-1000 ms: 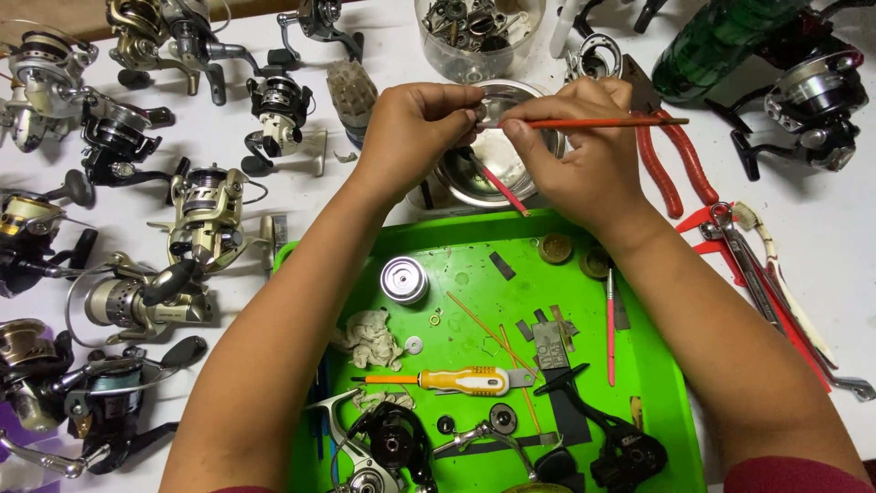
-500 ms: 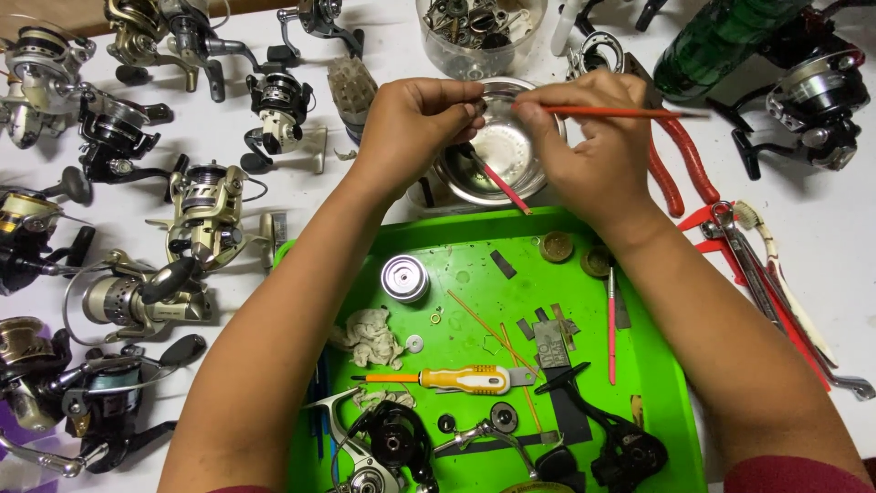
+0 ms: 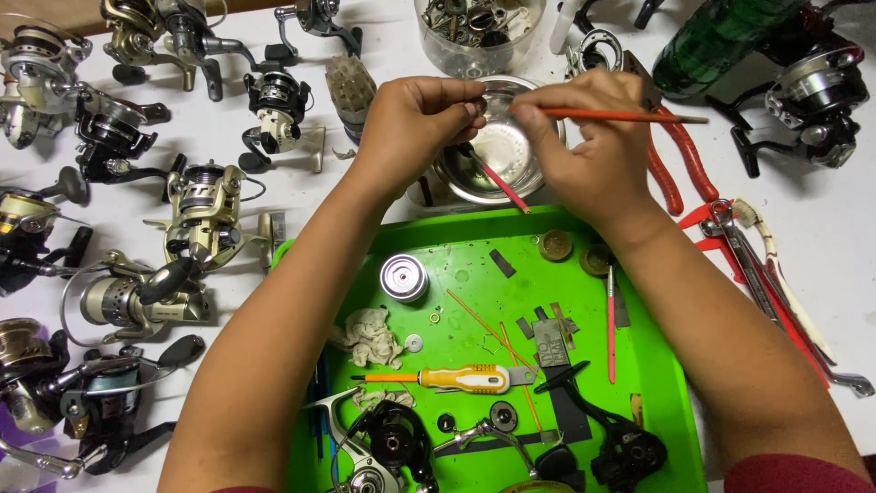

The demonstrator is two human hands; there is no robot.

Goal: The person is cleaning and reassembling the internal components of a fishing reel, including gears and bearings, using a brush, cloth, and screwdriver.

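My left hand (image 3: 415, 123) pinches a tiny part over a shiny metal bowl (image 3: 497, 151); the part is too small to make out. My right hand (image 3: 589, 151) grips a thin red-handled brush (image 3: 630, 116), held level with its tip at the left fingers. A second red brush (image 3: 500, 185) leans in the bowl. Both forearms reach over a green tray (image 3: 657, 365) of reel parts.
On the tray lie a yellow-handled screwdriver (image 3: 456, 377), a silver spool (image 3: 403, 277), a rag (image 3: 370, 336), a pink-handled tool (image 3: 610, 319) and a dismantled black reel (image 3: 392, 443). Several fishing reels (image 3: 196, 210) crowd the left. Red pliers (image 3: 680, 160), a green bottle (image 3: 721, 41) and a clear jar (image 3: 479, 32) stand behind.
My right hand has drawn closer to the left one, and the brush tip now touches the pinched part. The rest of the table is unchanged.
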